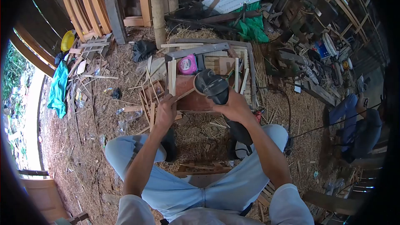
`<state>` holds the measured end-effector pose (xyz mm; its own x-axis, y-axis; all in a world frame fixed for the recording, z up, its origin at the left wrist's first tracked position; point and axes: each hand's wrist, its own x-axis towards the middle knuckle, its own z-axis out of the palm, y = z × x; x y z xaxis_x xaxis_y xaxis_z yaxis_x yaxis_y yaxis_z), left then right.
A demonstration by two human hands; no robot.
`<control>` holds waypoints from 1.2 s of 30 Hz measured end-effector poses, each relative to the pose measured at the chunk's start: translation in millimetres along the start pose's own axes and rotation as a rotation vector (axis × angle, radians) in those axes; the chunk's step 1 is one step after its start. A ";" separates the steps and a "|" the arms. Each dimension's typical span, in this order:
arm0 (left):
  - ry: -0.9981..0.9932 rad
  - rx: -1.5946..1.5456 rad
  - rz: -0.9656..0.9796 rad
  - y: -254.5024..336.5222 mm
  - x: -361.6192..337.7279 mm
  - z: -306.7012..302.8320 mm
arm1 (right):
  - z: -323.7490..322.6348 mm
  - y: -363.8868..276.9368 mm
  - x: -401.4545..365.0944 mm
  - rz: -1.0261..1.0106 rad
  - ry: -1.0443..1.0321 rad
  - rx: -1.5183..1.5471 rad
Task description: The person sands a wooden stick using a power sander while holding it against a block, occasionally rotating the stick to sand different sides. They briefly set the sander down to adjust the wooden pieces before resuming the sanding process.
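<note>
**Wooden strip at the edge of a power tool, above a low surface**

On the far left, a teal plastic bag slumps on the debris-strewn floor, with a yellow bowl-like object just beyond it; what either holds, if anything, does not show. Farther right, a crumpled black bag lies near the bamboo post, its contents hidden too.

The left hand is closed on the near end of a thin wooden strip, which slants up and rightward over the low surface. The strip's other end reaches the rim of the round head on a black power tool — contact looks likely, though pressure cannot be judged. The surface is tray-like, edged by upright slats; among the wooden pieces at its far side lies a pink tape measure.

The right hand grips the tool's body, wrapped around it from the right. The step in hand appears to be working the strip's end against that head; whether the tool is running cannot be told. The next move would call for a steady tool, a controlled feed of the strip — and left fingertips clear of the head.

Beyond, on the right, green sheeting drapes over piled scrap, and another person sits at the edge of view.
</note>
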<state>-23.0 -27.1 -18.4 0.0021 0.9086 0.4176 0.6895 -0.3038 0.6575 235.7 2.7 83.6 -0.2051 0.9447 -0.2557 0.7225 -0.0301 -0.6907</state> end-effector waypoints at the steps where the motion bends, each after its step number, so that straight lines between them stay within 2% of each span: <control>1: -0.004 -0.005 -0.004 0.2 0.6 0.1 | -0.4 4.5 2.8 -0.001 -0.001 -0.003; 3: -0.009 -0.028 -0.020 -0.7 0.3 -0.1 | -0.2 13.0 8.0 -0.034 0.074 0.004; 7: -0.011 -0.081 -0.032 -0.5 0.8 0.1 | -13.8 14.7 12.2 0.008 0.051 0.014; 9: -0.008 -0.073 -0.023 1.9 0.7 -1.6 | -15.8 23.8 18.9 0.055 0.101 0.050; 16: -0.019 -0.077 -0.045 -1.8 -1.1 -2.3 | -33.4 34.0 28.1 0.045 0.157 0.032; 18: -0.019 -0.084 -0.033 -3.8 -1.0 -2.5 | -31.4 41.3 32.3 0.041 0.231 0.062; 21: -0.018 -0.094 -0.030 -6.3 -0.3 -1.6 | -32.2 43.8 27.7 0.023 0.223 0.093; 24: -0.032 -0.075 -0.028 -8.5 4.9 -5.3 | -33.3 7.8 2.0 -0.025 0.189 0.070; 30: -0.049 -0.040 -0.025 -5.2 8.5 -9.1 | 0.3 13.9 1.4 -0.116 0.105 0.086; 31: -0.041 -0.033 -0.023 -4.9 9.2 -8.7 | -0.6 4.3 -0.4 -0.026 0.067 0.048; 36: -0.052 -0.060 -0.036 -5.7 8.9 -8.4 | 3.2 6.4 2.3 -0.059 0.040 0.034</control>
<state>-33.0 -19.6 -13.1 0.0173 0.9324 0.3610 0.6454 -0.2862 0.7082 237.7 3.6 76.4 -0.2201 0.9574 -0.1870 0.6870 0.0161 -0.7265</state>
